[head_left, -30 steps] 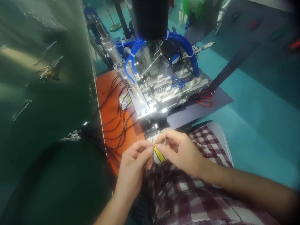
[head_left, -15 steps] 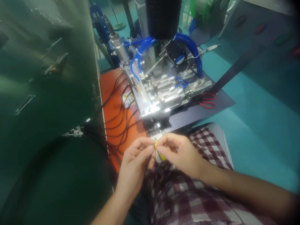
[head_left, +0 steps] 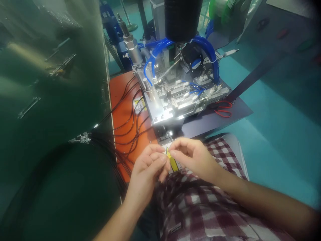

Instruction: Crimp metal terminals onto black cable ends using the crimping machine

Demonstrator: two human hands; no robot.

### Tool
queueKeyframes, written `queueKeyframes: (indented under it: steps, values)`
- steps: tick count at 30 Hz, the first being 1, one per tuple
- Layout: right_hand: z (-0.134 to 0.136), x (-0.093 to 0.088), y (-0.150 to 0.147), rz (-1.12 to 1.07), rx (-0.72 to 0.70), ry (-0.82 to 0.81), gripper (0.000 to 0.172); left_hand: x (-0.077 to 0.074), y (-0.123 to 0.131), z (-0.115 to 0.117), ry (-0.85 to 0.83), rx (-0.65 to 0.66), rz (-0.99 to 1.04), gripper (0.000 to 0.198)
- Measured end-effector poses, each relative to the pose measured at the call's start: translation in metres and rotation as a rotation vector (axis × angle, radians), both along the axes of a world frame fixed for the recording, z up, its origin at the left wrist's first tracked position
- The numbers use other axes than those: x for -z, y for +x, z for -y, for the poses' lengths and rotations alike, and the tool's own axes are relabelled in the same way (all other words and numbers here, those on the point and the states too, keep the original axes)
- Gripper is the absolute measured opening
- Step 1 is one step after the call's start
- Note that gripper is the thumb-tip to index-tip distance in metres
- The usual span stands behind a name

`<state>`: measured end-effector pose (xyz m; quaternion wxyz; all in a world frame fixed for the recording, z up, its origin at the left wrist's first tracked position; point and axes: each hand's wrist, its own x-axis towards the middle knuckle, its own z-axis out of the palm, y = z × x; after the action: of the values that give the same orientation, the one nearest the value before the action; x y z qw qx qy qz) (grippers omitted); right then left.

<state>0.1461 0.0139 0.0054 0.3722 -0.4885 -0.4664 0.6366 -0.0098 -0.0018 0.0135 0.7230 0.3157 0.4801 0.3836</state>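
My left hand (head_left: pixel 148 167) is closed, with thumb and fingertips pinched together in front of the machine. Close beside it, my right hand (head_left: pixel 194 157) is also pinched, and the two sets of fingertips nearly meet. Whatever lies between them is too small to make out. Just behind the fingers is a yellow and white warning label (head_left: pixel 173 164) on the machine's front, partly covered by the hands. Beyond stands the metal machine (head_left: pixel 173 100) with blue air tubes (head_left: pixel 213 57) arching over it.
On the green mat (head_left: pixel 75 187) to the left lie black cables (head_left: pixel 105 140) with bare metal ends (head_left: pixel 84 137); some run across the orange base plate (head_left: pixel 122 100). A red wire loop (head_left: pixel 224 112) hangs at the right. A black cylinder (head_left: pixel 183 20) hangs overhead.
The view has shifted a little, so the machine appears slightly farther right. My right fingertips have moved slightly up and away from the left ones, and more of the label shows.
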Motion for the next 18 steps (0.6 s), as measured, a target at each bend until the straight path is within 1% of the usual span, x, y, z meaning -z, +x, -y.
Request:
queueKeyframes:
  steps: [2,5,8,11,15,18]
  values:
    - [-0.002,-0.001,0.001,-0.082,-0.040,-0.067,0.011,0.001,-0.001,0.000,0.015,0.023,-0.005,0.016]
    - [-0.006,0.000,0.006,-0.207,-0.146,-0.190,0.015,-0.001,-0.005,0.000,0.033,0.087,-0.047,0.018]
    - [-0.008,0.001,0.014,-0.263,-0.240,-0.261,0.017,-0.005,-0.010,0.001,0.037,0.179,-0.172,0.020]
    - [-0.008,0.001,0.020,-0.294,-0.303,-0.294,0.018,-0.007,-0.015,0.002,0.067,0.208,-0.270,0.019]
    - [-0.009,0.000,0.020,-0.368,-0.360,-0.326,0.017,-0.003,-0.019,0.002,0.055,0.197,-0.228,0.018]
    - [-0.008,0.004,0.016,-0.441,-0.361,-0.325,0.019,-0.002,-0.021,0.000,0.038,0.192,-0.176,0.017]
